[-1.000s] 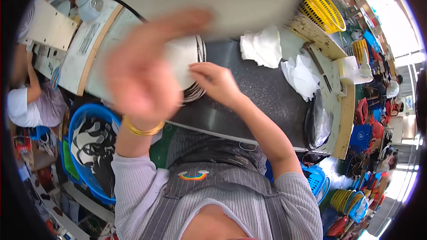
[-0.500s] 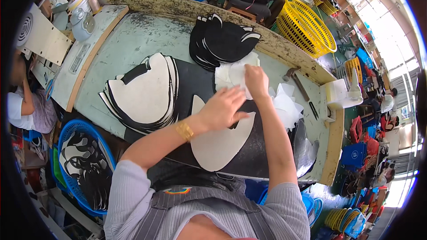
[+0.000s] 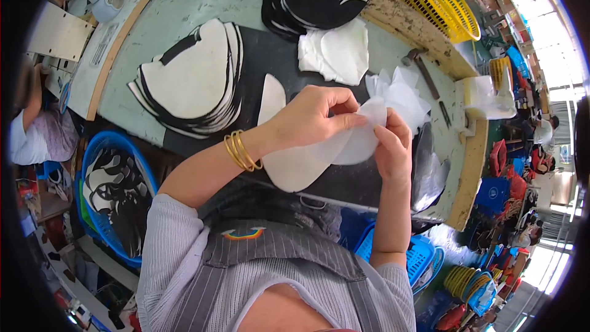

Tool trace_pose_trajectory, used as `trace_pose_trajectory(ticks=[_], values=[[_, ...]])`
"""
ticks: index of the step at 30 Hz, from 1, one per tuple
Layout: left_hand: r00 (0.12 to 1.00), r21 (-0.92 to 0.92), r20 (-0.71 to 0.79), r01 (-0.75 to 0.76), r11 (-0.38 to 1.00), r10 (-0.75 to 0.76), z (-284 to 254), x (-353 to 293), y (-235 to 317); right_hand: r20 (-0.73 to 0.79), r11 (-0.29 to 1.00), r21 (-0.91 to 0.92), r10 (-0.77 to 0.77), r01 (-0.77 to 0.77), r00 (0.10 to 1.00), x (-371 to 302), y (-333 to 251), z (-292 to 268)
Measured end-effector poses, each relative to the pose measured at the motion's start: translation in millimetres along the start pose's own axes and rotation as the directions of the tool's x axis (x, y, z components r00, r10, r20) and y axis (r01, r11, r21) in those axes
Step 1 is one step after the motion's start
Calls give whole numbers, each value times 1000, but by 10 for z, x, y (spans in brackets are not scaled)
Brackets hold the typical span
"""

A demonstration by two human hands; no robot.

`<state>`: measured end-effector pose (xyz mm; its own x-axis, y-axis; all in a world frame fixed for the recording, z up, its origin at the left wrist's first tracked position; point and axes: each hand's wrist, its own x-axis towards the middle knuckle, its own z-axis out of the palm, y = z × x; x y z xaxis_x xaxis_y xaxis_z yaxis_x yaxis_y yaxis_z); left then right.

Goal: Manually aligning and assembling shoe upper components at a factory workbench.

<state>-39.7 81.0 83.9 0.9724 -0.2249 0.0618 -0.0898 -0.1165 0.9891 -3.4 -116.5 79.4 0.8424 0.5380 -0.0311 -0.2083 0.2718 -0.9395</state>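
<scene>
Hands at frame centre, my left hand (image 3: 310,117) and right hand (image 3: 392,147) both pinching thin white sheet (image 3: 362,138), fingers closed on it, above white cutout (image 3: 295,163) on counter (image 3: 153,6).

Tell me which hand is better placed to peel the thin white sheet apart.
Probably the left hand: its fingers pinch the top edge of the thin translucent white sheet, while the right hand grips it from below, steadying it.

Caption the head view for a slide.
Both hands, left and right, pinch a thin white sheet above a white cut piece on the table.
</scene>
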Motion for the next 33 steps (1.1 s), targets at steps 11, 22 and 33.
trace_pose_trajectory(ticks=[11,22,33], values=[[948,-219,-36,302,928,-317,273,-833,-154,-133,955,-293,-92,50,987,-485,366,529],[969,349,-201,-69,935,147,418,-1176,24,-94,887,-459,15,-57,995,-816,190,536],[924,638,-110,-217,739,366,424,-1297,17,-85,829,-517,198,-213,977,-953,88,467]])
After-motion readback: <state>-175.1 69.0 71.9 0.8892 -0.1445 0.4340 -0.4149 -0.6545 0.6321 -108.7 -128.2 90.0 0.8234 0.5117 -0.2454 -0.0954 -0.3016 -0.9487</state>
